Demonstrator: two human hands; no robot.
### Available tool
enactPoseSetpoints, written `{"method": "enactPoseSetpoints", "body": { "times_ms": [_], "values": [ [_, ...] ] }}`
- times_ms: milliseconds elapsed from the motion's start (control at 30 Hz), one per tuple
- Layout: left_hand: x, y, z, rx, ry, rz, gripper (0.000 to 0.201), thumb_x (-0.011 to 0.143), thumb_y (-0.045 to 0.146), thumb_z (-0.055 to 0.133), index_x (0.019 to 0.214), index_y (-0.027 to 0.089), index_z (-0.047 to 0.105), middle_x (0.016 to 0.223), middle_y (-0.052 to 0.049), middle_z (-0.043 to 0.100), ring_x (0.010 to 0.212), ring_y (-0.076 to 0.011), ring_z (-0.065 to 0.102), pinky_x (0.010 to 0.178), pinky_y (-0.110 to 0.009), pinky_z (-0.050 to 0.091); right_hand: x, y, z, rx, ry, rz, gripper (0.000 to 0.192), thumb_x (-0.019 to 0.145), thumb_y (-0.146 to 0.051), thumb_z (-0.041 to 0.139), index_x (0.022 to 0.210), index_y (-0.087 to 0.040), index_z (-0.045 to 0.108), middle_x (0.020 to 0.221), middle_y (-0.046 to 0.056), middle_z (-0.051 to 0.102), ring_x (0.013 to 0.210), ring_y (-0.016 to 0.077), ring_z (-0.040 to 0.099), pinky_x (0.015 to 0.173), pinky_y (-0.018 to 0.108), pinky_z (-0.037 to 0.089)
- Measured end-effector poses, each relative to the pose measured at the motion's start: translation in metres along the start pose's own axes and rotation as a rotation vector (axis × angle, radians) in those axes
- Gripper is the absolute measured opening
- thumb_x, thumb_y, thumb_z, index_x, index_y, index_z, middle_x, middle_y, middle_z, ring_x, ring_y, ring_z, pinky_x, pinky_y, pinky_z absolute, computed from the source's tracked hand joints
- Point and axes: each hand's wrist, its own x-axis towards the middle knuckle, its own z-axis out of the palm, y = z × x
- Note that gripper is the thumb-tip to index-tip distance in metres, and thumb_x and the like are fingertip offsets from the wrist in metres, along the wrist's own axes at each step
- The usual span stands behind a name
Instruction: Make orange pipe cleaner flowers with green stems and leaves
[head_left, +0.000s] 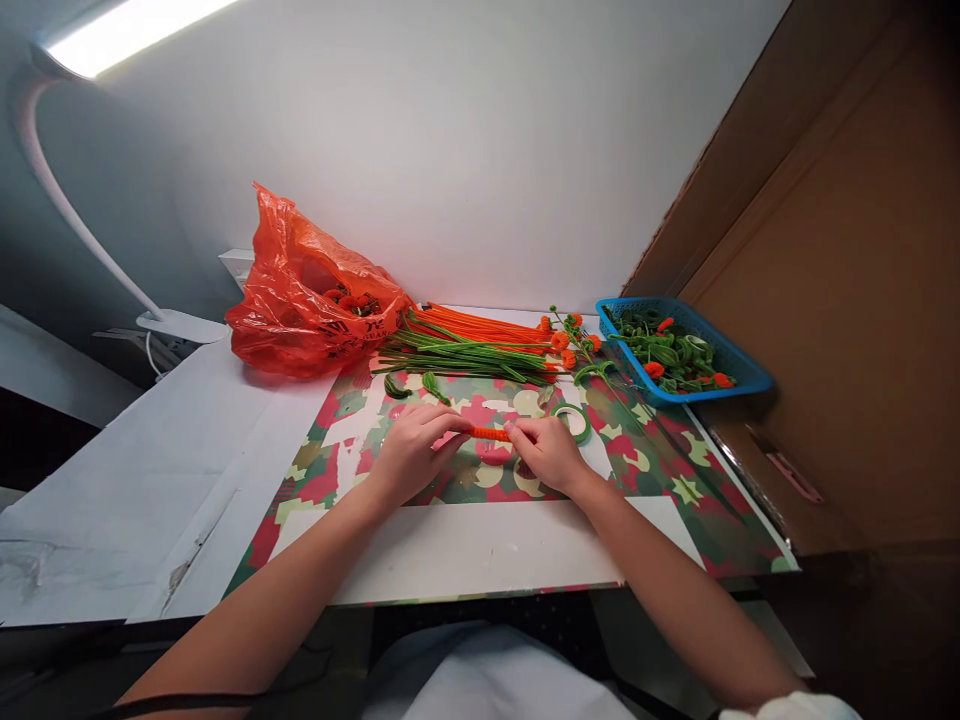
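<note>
Orange pipe cleaner (490,434) pinched between left hand (411,452) and right hand (548,452) — mid-table (480,550), front edge near.

Both arms fwd, left hand (411,452) & right hand (549,452) pinching, fingertips close.

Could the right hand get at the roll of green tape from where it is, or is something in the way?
Probably yes: the green tape roll lies just beside the right hand, nothing between them, though that hand holds the orange pipe cleaner.
</note>
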Motion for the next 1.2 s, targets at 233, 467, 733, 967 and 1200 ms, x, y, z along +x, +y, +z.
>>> {"method": "enactPoseSetpoints", "body": {
  "times_ms": [233, 467, 733, 967, 1200],
  "values": [
    [-0.001, 0.001, -0.001, 0.001, 0.036, -0.037, 0.011, 0.090, 0.027, 0.059, 0.084, 0.019, 0.064, 0.080, -0.002, 0.071, 0.075, -0.0165, 0.064, 0.070, -0.029, 0.046, 0.000, 0.001, 0.001, 0.011, -0.005, -0.003, 0.043, 0.092, -0.039, 0.041, 0.053, -0.020, 0.039, 0.040, -0.003, 0.041, 0.043, 0.0115, 0.044, 0.048, 0.026, 0.021],
    [0.000, 0.001, -0.001, 0.038, 0.090, -0.016, 0.013, 0.089, 0.029, 0.060, 0.082, 0.019, 0.063, 0.072, -0.001, 0.070, 0.066, -0.0153, 0.062, 0.065, -0.029, 0.045, 0.001, 0.001, 0.001, 0.025, -0.002, -0.009, 0.044, 0.091, -0.040, 0.040, 0.052, -0.020, 0.035, 0.042, -0.003, 0.039, 0.043, 0.0107, 0.042, 0.048, 0.026, 0.022],
    [0.002, 0.002, -0.003, 0.025, 0.057, 0.012, 0.012, 0.090, 0.025, 0.058, 0.082, 0.019, 0.065, 0.077, -0.002, 0.072, 0.072, -0.0174, 0.065, 0.068, -0.030, 0.045, 0.001, 0.002, 0.001, 0.027, -0.007, -0.012, 0.043, 0.090, -0.040, 0.040, 0.053, -0.020, 0.037, 0.042, -0.003, 0.042, 0.044, 0.0114, 0.041, 0.048, 0.027, 0.021],
    [0.001, 0.005, -0.004, -0.090, 0.022, -0.122, 0.012, 0.087, 0.029, 0.059, 0.084, 0.020, 0.065, 0.082, -0.004, 0.072, 0.076, -0.0186, 0.064, 0.073, -0.031, 0.046, 0.001, 0.001, 0.000, 0.033, -0.003, -0.021, 0.043, 0.091, -0.041, 0.040, 0.053, -0.020, 0.037, 0.042, -0.003, 0.041, 0.044, 0.0112, 0.040, 0.048, 0.027, 0.020],
    [0.008, 0.011, -0.010, -0.616, -0.144, -0.632, 0.026, 0.080, 0.043, 0.063, 0.084, 0.018, 0.067, 0.065, 0.001, 0.060, 0.048, -0.0092, 0.045, 0.045, -0.021, 0.035, 0.000, 0.001, 0.001, 0.036, 0.032, -0.042, 0.041, 0.090, -0.039, 0.041, 0.055, -0.020, 0.039, 0.045, -0.003, 0.039, 0.047, 0.0112, 0.038, 0.049, 0.026, 0.021]
  ]
}}
